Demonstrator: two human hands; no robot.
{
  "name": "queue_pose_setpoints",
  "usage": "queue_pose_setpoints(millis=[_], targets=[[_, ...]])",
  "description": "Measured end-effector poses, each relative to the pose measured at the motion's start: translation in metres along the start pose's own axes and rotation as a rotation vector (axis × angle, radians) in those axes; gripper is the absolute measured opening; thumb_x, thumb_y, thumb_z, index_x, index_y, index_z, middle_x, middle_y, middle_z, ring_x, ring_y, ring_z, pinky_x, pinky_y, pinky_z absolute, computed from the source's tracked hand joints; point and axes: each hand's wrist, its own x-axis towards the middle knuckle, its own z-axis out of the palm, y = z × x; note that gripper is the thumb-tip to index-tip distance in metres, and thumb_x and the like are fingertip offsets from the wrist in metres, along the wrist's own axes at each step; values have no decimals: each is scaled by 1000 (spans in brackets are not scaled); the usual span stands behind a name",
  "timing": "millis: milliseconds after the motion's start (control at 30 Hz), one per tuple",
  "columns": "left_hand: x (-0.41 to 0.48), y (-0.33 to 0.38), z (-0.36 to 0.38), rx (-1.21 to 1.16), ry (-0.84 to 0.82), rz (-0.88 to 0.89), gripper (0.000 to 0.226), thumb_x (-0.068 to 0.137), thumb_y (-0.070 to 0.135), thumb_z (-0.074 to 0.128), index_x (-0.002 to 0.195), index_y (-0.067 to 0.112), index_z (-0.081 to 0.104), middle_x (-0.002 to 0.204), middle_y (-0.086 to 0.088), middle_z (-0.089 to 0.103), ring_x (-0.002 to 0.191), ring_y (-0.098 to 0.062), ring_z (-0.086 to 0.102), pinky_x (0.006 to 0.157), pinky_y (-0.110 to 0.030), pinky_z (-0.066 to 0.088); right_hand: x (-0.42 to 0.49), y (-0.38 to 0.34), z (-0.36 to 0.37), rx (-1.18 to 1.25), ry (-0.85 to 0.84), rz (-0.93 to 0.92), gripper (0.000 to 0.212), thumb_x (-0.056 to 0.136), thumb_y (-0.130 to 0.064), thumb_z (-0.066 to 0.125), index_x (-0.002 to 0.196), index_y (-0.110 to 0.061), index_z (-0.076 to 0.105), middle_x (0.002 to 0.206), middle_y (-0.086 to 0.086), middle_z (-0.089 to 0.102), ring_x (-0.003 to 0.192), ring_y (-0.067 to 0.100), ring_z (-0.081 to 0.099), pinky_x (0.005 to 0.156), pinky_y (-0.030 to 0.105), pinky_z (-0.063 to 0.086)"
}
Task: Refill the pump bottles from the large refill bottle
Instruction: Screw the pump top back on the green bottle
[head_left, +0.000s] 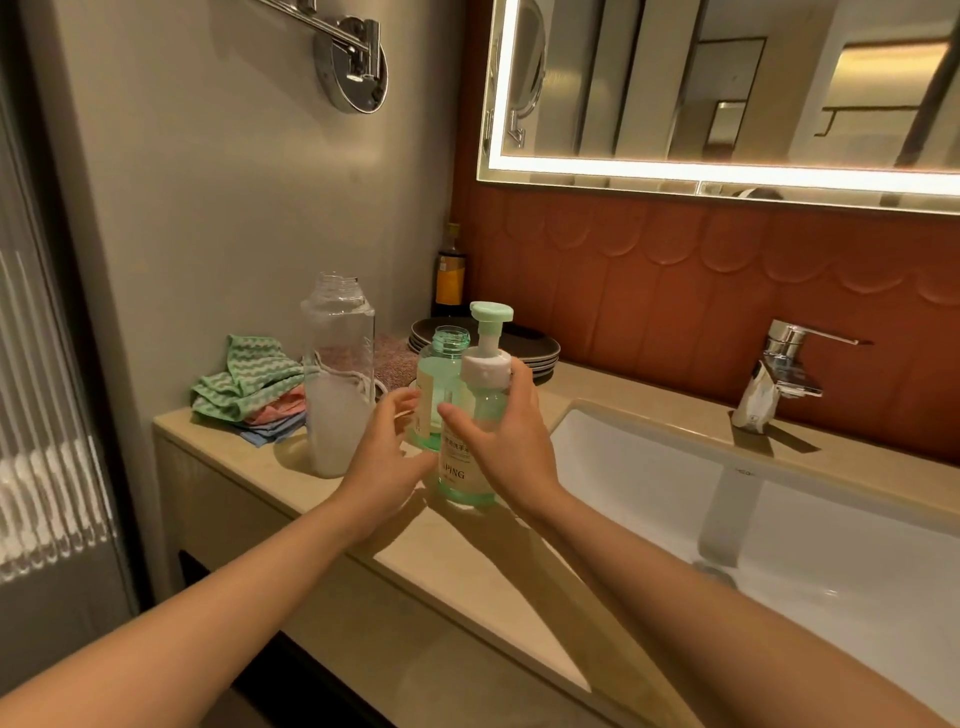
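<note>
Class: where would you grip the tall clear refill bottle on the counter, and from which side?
Probably round the straight waist of the refill bottle, from the near side: it stands upright, neck open, with cloths behind-left and the pump bottle close on its right.

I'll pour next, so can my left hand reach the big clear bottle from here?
Probably yes. The clear bottle stands open just left of the left hand, nothing between them; the right hand holds the pump bottle.

A beige counter (467, 571) holds a white sink (831, 551) with a shiny tap (789, 356). Red-brown wall tiles (649, 291) sit under a mirror (727, 78) with a bright, glowing edge.
</note>
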Motion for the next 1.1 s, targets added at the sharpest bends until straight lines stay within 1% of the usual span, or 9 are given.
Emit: queue_pose_setpoints(millis=[133, 233, 333, 400, 467, 567, 767, 933, 1100], targets=[[8, -1, 11, -15, 115, 14, 70, 90, -3, 51, 143, 25, 18, 145, -1, 31, 125, -6, 32, 93, -24, 40, 0, 17, 3, -72, -33, 38, 82, 79, -54, 63, 142, -36, 15, 140, -7, 42, 122, 16, 48, 89, 44, 53], [17, 3, 21, -58, 158, 6, 77, 91, -1, 49, 147, 29, 4, 152, 0, 22, 128, -8, 30, 87, -22, 40, 5, 25, -1, -108, -25, 72, 87, 79, -55, 62, 145, -36, 9, 143, -6, 40, 126, 18, 47, 91, 46, 52], [27, 4, 30, -67, 196, 24, 82, 89, -5, 50, 147, 29, 2, 152, -1, 20, 131, -9, 26, 94, -27, 38, 12, 34, -4, -117, -36, 109, 90, 81, -51, 63, 147, -35, 4, 146, -6, 39, 129, 19, 45, 93, 46, 50], [33, 3, 35, -36, 219, 26, 85, 86, -4, 54, 147, 27, 3, 150, -3, 22, 135, -16, 27, 99, -30, 38, 18, 39, -4, -103, -56, 125, 93, 81, -49, 64, 148, -33, 1, 148, -6, 38, 131, 20, 44, 95, 47, 49], [40, 2, 38, -2, 235, 28, 86, 86, -1, 58, 147, 26, 3, 150, -5, 22, 135, -19, 28, 98, -28, 38, 23, 43, -4, -76, -72, 135, 92, 83, -46, 63, 148, -30, 0, 147, -6, 39, 130, 19, 45, 95, 46, 49], [50, 2, 39, 32, 253, 25, 88, 86, 3, 61, 148, 23, 2, 151, -6, 20, 135, -20, 28, 90, -24, 33, 29, 50, -7, -37, -120, 130, 76, 87, -40, 60, 145, -29, 12, 141, -5, 46, 127, 18, 49, 93, 42, 50], [67, -10, 35, 43, 285, -16, 96, 81, 19, 71, 148, 25, 2, 153, -6, 19, 140, -24, 21, 107, -40, 28, 31, 65, -19, -151, -231, 100, 56, 92, -36, 53, 141, -29, 27, 137, -3, 50, 121, 20, 53, 88, 35, 50], [78, -16, 33, 13, 259, -64, 98, 76, 20, 75, 147, 27, 8, 150, -5, 28, 137, -26, 29, 109, -48, 31, 50, 79, -43, -408, -352, 76, 62, 88, -32, 62, 143, -30, 35, 138, 1, 45, 123, 18, 45, 101, 37, 43], [78, -12, 29, 81, 260, -54, 93, 71, 15, 79, 142, 26, 20, 139, -4, 41, 124, -24, 43, 98, -38, 41, 75, 91, -47, -476, -445, 81, 72, 83, -19, 69, 143, -34, 31, 147, 3, 30, 135, 23, 26, 111, 46, 30]])
